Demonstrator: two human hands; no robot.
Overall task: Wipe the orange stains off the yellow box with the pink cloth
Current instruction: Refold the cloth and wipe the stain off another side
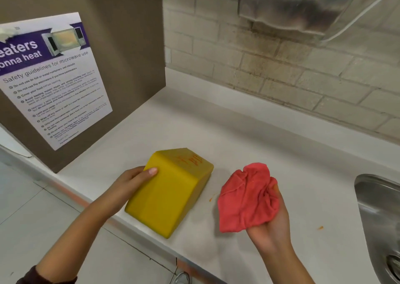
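Note:
A yellow box [168, 195] lies tilted on the white counter [249, 136] near its front edge. Orange stains [190, 159] mark the box's far top face. My left hand [132, 182] grips the box's left side, thumb on the near face. To the right of the box, my right hand [270, 223] holds the crumpled pink cloth [246, 199] in its palm, a little apart from the box. The cloth hides most of the right fingers.
A steel sink [381, 214] sits at the right edge. A brown panel with a microwave safety poster [52, 82] stands at the left. Small orange specks [320, 227] lie on the counter. A metal dispenser [303, 4] hangs on the brick wall above.

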